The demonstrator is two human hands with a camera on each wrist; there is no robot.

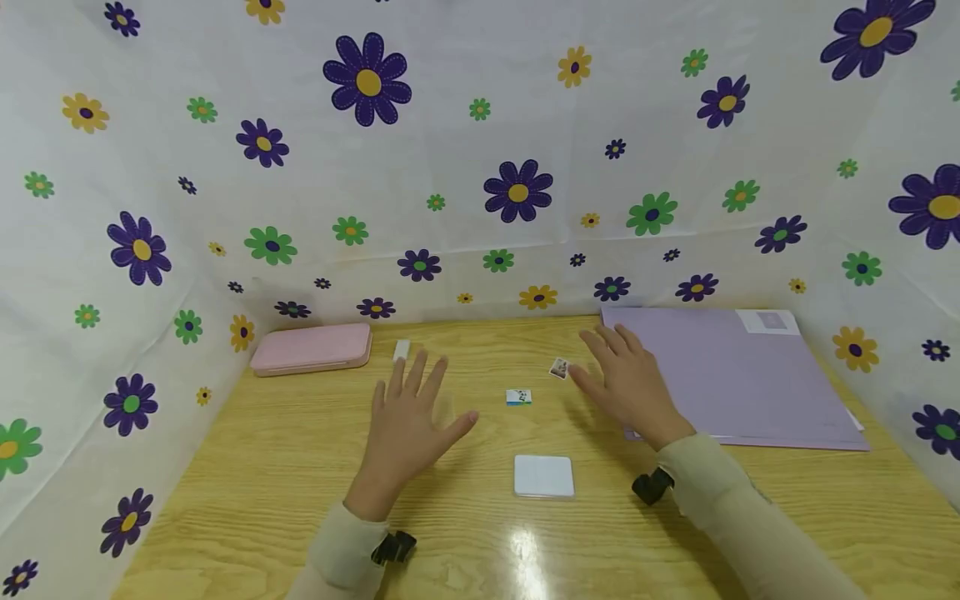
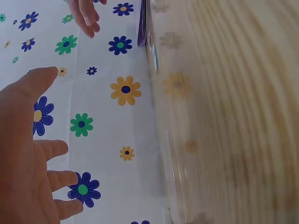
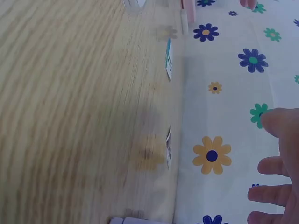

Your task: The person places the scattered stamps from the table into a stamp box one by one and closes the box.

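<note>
Fingers spread, my left hand (image 1: 405, 429) hovers over the wooden table and holds nothing. Behind its fingertips lies a small white block (image 1: 402, 347), partly hidden. My right hand (image 1: 626, 379) also hovers with extended fingers, holding nothing, near the purple folder (image 1: 738, 375). Close to its thumb lies a tiny picture piece (image 1: 558, 368). Between the hands is a small white-and-blue card (image 1: 518, 397), also seen edge-on in the right wrist view. Nearer to me lies a flat white rectangular case (image 1: 543, 476). In the left wrist view, a clear thin strip (image 2: 170, 161) shows on the tabletop; its kind is unclear.
A pink case (image 1: 311, 349) lies at the back left of the table (image 1: 247, 483). White cloth with printed flowers (image 1: 450, 150) hangs behind the table and along both sides. The folder takes up the back right. Black straps (image 1: 393, 547) circle both wrists.
</note>
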